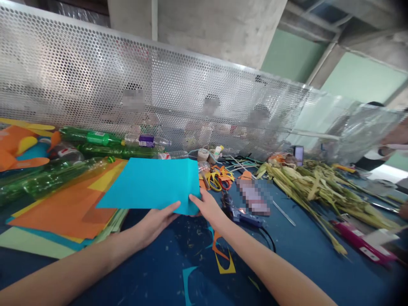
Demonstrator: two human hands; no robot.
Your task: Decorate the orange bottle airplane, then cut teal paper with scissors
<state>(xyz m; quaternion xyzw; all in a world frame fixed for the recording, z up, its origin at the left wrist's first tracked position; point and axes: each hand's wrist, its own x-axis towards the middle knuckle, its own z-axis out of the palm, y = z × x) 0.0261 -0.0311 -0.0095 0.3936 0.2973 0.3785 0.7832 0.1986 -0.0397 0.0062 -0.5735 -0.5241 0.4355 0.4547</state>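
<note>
Between my two hands is a sheet of bright blue paper (153,182), raised above the table, with a crease near its right end. My left hand (164,216) grips its lower edge, thumb on top and the other fingers underneath. At the right end, my right hand (207,206) pinches the part past the crease. Left of the sheet lies a stack of coloured paper with an orange sheet (73,212) on top. Cut scraps, one a yellow piece (225,265) and one a blue strip (188,282), lie below my hands.
Green plastic bottles (63,180) lie at the left. Scissors (219,180), a hot glue gun (240,214) and a phone (253,197) are right of the paper. Dried corn husks (306,187) and a magenta tool (365,242) lie farther right. A perforated metal screen (197,85) bounds the back.
</note>
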